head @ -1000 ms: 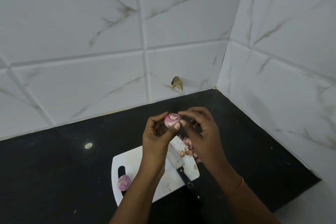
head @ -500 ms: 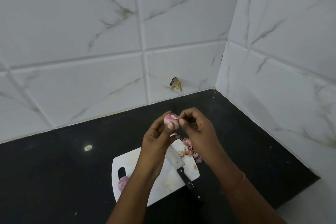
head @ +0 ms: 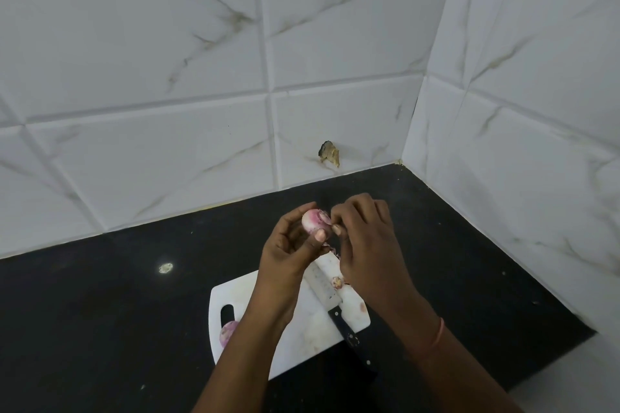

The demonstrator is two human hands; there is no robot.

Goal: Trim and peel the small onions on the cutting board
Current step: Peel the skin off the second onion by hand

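Note:
My left hand (head: 288,251) holds a small pink-white onion (head: 312,219) between thumb and fingers, raised above the white cutting board (head: 302,339). My right hand (head: 365,238) pinches the onion's skin at its right side. A second small purple onion (head: 227,333) lies at the board's left edge beside the handle slot, partly hidden by my left forearm. A knife (head: 330,298) with a black handle lies diagonally on the board. A scrap of peel (head: 337,282) rests next to the blade.
The board sits on a black countertop (head: 100,312) in a corner of white marble-look tiled walls (head: 167,77). A chipped hole (head: 328,152) marks the back wall. A bright light spot (head: 165,267) shows on the counter to the left.
My right hand's fingers have closed in on the onion's right side and now pinch its skin. Both hands stay above the board.

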